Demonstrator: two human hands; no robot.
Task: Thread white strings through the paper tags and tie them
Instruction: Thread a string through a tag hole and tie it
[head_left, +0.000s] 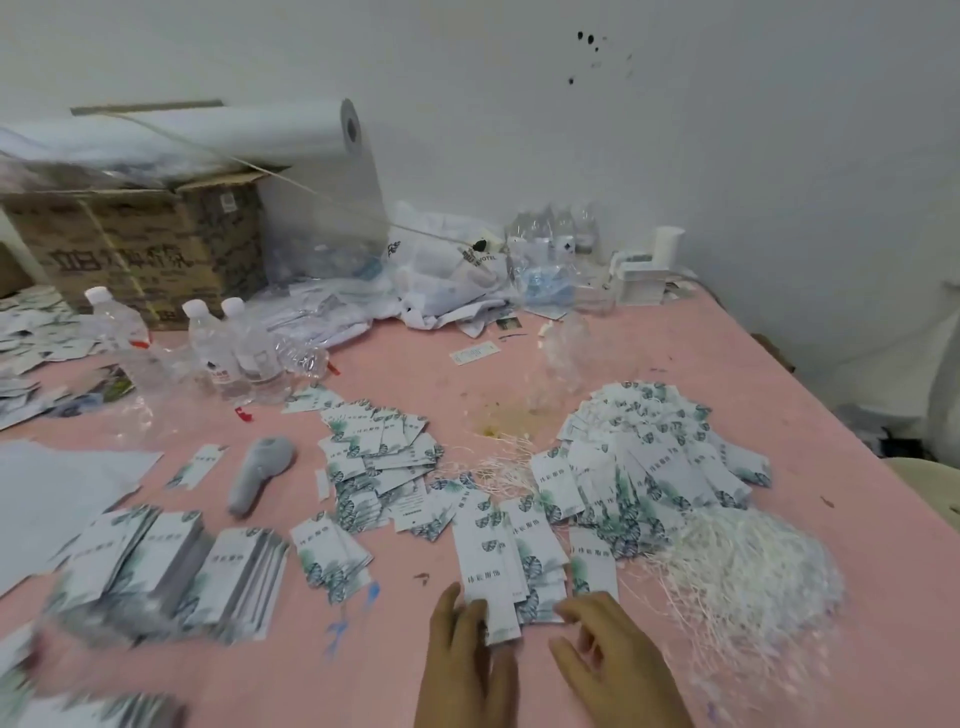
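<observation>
A small stack of white paper tags with green leaf print lies on the pink table right in front of me. My left hand touches the near end of the stack with straight fingers. My right hand rests beside it, fingertips at the stack's lower right corner. A heap of white strings lies to the right. A big pile of tags sits behind the strings, and another tag pile lies in the middle.
Neat tag bundles lie at the left. A grey handheld device lies beside them. Water bottles, a cardboard box, a plastic film roll and crumpled bags crowd the back. The table edge runs along the right.
</observation>
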